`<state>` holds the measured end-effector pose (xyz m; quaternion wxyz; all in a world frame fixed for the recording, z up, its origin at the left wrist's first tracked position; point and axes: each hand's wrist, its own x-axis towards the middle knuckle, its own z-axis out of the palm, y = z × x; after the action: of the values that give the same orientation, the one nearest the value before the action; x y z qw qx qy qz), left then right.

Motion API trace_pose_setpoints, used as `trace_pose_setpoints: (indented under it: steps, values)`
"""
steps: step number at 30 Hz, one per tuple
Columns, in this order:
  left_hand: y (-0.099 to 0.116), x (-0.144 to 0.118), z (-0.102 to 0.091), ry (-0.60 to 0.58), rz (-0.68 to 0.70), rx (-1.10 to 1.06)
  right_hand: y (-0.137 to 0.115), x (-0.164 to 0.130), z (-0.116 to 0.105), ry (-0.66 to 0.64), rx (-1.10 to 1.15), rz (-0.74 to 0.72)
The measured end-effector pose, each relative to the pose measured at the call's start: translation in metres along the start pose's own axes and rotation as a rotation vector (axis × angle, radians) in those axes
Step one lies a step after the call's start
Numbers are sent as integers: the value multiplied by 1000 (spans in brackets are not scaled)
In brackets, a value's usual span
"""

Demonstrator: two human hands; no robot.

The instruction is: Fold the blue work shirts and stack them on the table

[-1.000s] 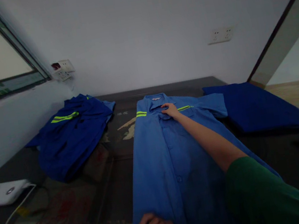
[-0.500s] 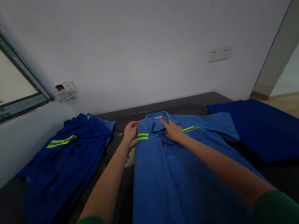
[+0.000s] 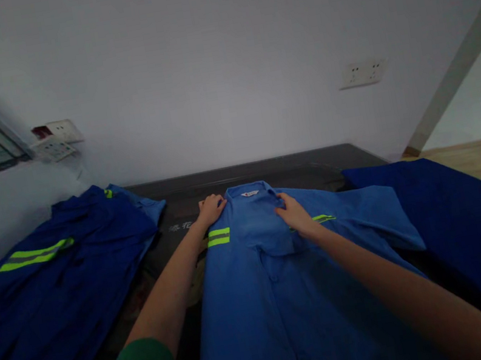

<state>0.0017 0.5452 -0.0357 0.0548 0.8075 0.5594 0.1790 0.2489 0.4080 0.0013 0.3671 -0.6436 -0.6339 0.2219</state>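
A pale wall [image 3: 204, 75] fills the upper frame above a dark table [image 3: 326, 156]. On it, lower centre, lies the light-blue shirt [image 3: 238, 303]. Mid-frame, left hand [image 3: 212, 209] and right hand [image 3: 295, 215] touch it; whether either grips I cannot tell. Sockets [image 3: 362, 73]: upper right.

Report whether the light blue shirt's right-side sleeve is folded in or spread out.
Spread out: the sleeve juts sideways from the shirt toward the dark blue cloth.
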Motion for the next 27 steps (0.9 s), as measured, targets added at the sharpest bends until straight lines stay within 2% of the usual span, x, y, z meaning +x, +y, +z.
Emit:
trace_pose_setpoints:
  steps: [2,5,8,9,11,13,15,17,21,24,27]
  values:
    - [-3,2,4,-15,-7,27,9,-2,-6,-108,149,139]
    - [-1,1,5,26,-8,72,17,-14,-11,-240,214,268]
    - [11,-8,-3,176,28,136,18,-28,-12,-214,281,274]
    - [17,-13,-7,223,50,142,17,-33,-12,-202,314,249]
    - [30,-27,-14,244,119,123,15,-42,-13,-204,335,136]
    - [41,-41,-17,178,184,97,12,-49,-13,-220,301,-14]
    - [48,-53,-14,60,200,80,8,-55,-13,-232,258,-107]
    - [50,-61,-9,-52,171,73,3,-59,-14,-249,256,-105]
    - [51,-64,-1,-208,131,77,-1,-67,-17,-392,303,19]
    - [54,-66,-2,-239,119,78,2,-73,-18,-374,53,-32]
    - [59,-70,-8,-126,141,67,-3,-81,-20,-208,-261,-175]
